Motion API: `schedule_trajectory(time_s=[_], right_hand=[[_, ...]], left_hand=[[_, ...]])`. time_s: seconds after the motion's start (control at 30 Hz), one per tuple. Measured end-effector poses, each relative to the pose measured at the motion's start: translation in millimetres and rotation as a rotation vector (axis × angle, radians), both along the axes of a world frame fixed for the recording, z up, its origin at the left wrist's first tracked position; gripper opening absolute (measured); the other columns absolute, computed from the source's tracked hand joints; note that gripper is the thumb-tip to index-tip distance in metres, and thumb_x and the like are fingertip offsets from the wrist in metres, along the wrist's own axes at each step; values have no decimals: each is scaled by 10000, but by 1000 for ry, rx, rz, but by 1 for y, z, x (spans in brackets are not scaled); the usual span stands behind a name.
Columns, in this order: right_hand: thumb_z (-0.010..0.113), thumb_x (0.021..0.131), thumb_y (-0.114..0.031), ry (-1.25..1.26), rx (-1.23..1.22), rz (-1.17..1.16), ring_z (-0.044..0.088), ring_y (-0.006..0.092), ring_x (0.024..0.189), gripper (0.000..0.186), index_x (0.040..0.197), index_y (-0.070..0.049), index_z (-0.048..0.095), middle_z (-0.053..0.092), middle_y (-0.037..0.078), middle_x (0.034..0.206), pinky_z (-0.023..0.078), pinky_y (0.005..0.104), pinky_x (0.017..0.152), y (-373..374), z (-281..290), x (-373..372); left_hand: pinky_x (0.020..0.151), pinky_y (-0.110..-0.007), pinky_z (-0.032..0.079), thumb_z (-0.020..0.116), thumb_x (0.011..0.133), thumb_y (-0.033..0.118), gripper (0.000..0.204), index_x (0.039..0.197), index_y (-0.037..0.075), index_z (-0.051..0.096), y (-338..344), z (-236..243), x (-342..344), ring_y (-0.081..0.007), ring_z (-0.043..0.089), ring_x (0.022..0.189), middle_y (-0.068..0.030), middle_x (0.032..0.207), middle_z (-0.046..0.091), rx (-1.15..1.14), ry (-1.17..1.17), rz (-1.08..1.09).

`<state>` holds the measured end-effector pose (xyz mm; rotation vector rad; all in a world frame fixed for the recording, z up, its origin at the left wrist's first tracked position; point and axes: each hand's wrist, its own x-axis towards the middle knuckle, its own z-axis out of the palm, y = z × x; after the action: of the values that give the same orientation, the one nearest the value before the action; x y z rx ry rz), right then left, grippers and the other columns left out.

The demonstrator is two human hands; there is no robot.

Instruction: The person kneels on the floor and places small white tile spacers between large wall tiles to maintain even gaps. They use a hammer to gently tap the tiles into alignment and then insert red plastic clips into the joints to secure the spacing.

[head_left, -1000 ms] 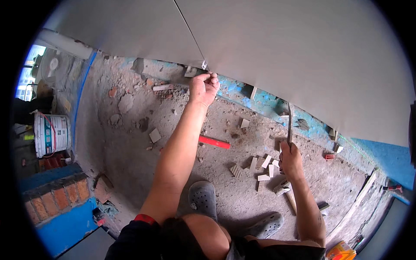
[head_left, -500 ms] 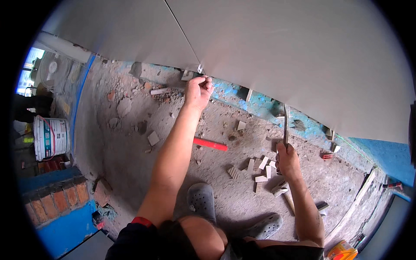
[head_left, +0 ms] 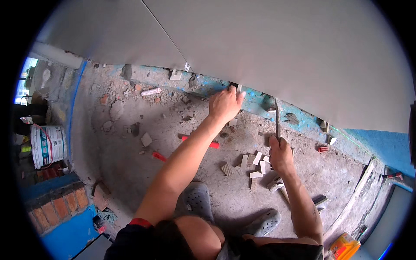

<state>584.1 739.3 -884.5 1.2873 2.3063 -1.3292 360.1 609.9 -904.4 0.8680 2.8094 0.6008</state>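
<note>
Rubble-strewn floor (head_left: 117, 167), far edge: beneath the grey panel (head_left: 294, 52), my left hand (head_left: 225, 104) pinched a pale strip (head_left: 238, 88); my right hand (head_left: 281, 156) gripped a metal bar (head_left: 278, 119). Strip adjustment seemed underway, calling next for steady leverage.

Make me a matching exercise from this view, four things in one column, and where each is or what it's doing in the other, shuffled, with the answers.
1. left hand
2. right hand
3. round white plastic bucket
4. small pale rectangular pieces

A. near the left edge of the view
B. gripping a long dark metal bar
C. strewn on the rough grey floor
D. at the large smooth grey panel's lower edge

Pairs: 1-D, 2-B, 3-A, 4-C
</note>
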Motion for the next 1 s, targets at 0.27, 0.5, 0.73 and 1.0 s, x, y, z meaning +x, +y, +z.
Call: schedule_trajectory(time_s=[0.27,0.5,0.73,1.0], right_hand=[[500,996,-407,4,120,68,637,457,846,507,931,78,630,643,307,821,489,507,762,-6,17,-3],[508,995,-400,72,114,36,587,239,621,477,879,51,608,591,164,643,474,420,621,-5,7,1],[504,1003,-399,84,50,15,534,170,562,467,856,34,603,556,90,603,450,376,556,-4,4,1],[501,1001,-389,79,2,2,605,372,720,481,886,63,617,600,245,727,475,451,662,-4,5,1]], left_hand=[[692,-481,571,469,1008,287,340,879,26,644,9,-12,1,-362,712,754,-184,814,708,19,57,18],[646,-464,576,459,1015,279,343,855,35,639,10,-14,0,-358,708,690,-176,754,702,12,78,3],[632,-467,577,456,1015,271,343,839,37,637,9,-17,-2,-361,707,675,-180,739,702,18,76,-13],[621,-466,582,457,1009,261,340,832,30,634,8,-18,-4,-366,707,670,-184,733,701,31,84,-30]])
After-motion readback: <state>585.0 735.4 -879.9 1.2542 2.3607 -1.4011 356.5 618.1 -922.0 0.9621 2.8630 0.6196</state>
